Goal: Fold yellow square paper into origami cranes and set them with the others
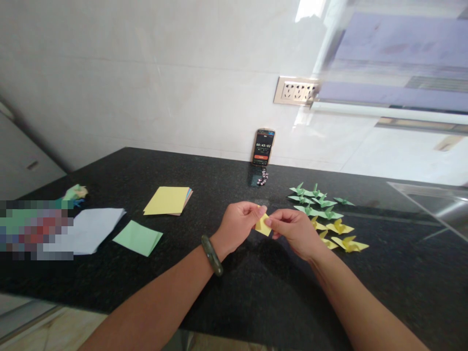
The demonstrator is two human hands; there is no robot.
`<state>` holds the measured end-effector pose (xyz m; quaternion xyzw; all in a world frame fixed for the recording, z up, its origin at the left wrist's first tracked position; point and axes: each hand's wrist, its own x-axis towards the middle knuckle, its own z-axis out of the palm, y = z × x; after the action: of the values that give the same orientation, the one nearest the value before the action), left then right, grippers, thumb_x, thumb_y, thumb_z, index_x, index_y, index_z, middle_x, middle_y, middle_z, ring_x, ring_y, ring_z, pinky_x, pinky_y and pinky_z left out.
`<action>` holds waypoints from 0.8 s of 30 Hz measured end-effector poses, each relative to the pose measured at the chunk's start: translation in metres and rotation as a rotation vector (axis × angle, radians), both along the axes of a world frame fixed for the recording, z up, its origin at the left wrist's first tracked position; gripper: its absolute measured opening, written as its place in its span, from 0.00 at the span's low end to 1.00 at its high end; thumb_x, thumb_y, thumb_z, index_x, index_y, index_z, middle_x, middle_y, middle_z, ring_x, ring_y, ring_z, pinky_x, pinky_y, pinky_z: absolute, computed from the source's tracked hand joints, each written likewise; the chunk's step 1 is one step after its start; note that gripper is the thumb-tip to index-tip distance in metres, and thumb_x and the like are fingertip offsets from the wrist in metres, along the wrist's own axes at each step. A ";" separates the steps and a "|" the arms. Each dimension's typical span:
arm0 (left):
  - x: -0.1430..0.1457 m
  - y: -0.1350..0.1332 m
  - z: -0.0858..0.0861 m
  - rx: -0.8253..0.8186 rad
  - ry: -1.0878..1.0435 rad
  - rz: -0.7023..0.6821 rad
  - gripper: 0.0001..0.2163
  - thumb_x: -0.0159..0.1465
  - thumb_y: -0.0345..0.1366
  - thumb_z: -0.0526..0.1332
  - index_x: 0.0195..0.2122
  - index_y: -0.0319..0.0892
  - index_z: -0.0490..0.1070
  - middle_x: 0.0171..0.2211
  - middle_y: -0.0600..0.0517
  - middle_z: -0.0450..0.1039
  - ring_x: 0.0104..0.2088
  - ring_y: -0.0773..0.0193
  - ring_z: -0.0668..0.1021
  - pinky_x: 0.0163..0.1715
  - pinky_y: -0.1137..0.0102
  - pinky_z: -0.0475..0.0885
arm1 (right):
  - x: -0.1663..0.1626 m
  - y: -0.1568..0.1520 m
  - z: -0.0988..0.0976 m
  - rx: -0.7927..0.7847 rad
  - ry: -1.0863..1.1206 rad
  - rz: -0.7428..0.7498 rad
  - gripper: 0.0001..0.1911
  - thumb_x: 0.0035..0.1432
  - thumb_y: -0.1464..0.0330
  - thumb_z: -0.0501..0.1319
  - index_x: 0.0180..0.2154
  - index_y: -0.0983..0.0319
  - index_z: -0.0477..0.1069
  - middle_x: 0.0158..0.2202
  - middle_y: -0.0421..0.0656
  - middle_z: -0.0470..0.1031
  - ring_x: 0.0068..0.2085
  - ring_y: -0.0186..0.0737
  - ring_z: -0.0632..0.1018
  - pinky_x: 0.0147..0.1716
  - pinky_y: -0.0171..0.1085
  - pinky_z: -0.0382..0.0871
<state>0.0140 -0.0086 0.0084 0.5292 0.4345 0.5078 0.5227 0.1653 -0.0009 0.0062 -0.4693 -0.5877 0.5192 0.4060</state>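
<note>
A small folded piece of yellow origami paper [263, 227] is held up above the dark counter, pinched from both sides. My left hand [237, 223], with a dark green bangle on the wrist, grips its upper left part between thumb and fingers. On the other side my right hand [294, 230] pinches the paper's right edge. Just beyond the right hand stand folded yellow paper cranes [349, 243] in a group, partly hidden by that hand. Several green paper cranes [310, 211] sit behind them in rows.
A stack of square paper [166, 200], yellow on top, lies left of centre. Nearer are a green sheet [137, 238] and white paper [97, 226]. A phone [263, 147] showing a timer leans on the wall. At the right is a metal-edged recess [435, 204].
</note>
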 end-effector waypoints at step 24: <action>-0.001 0.001 -0.001 -0.041 -0.006 -0.042 0.19 0.53 0.51 0.59 0.23 0.36 0.71 0.17 0.55 0.64 0.18 0.72 0.65 0.19 0.75 0.59 | -0.001 -0.001 -0.003 -0.030 0.052 0.010 0.12 0.41 0.63 0.67 0.19 0.65 0.71 0.16 0.37 0.69 0.17 0.28 0.67 0.19 0.30 0.60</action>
<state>0.0132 -0.0077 0.0074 0.5258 0.4321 0.4893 0.5454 0.1641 -0.0019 0.0036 -0.4588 -0.5715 0.5419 0.4113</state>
